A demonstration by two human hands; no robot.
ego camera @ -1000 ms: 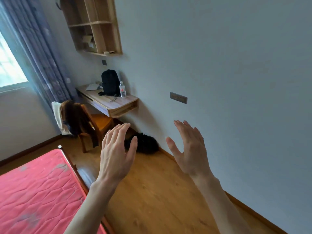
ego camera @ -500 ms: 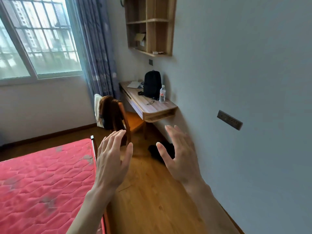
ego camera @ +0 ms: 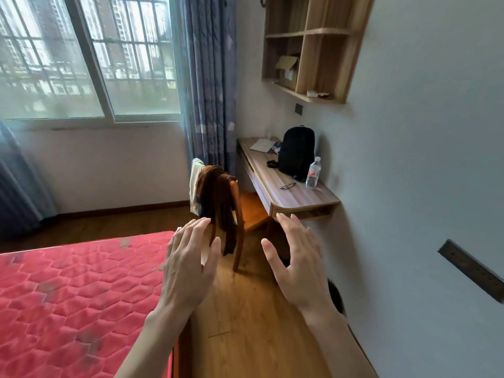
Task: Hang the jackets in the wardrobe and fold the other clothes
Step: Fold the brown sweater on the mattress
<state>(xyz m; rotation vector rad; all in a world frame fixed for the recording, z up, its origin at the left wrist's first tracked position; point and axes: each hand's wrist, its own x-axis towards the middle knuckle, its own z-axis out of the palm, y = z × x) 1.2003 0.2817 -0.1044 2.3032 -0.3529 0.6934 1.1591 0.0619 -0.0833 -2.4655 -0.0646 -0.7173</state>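
Over the wooden floor (ego camera: 245,317), between the bed and the wall, both hands were held up in the air; the left hand (ego camera: 188,271) had its fingers straight and close together, and it held nothing; the right hand (ego camera: 300,268) had its fingers straight too, with the thumb spread out, and it also held nothing; the two hands did not touch each other. Just past the fingertips stood a wooden chair (ego camera: 238,227); a brown jacket (ego camera: 218,197) hung over its back, and a cream-white piece of clothing (ego camera: 195,178) hung beside it on the same back. Low by the wall, partly hidden behind the right wrist, lay a dark pile on the floor (ego camera: 336,298); I could not tell what it was. To the left lay a bed with a red mattress (ego camera: 76,296). On the counter (ego camera: 297,197) fixed to the wall stood a black backpack (ego camera: 297,151) and a water bottle (ego camera: 313,173) just beside it; a pair of glasses (ego camera: 287,186) lay near the bottle. Above hung a wooden shelf (ego camera: 316,47); a blue curtain (ego camera: 210,83) hung next to the window (ego camera: 87,58).
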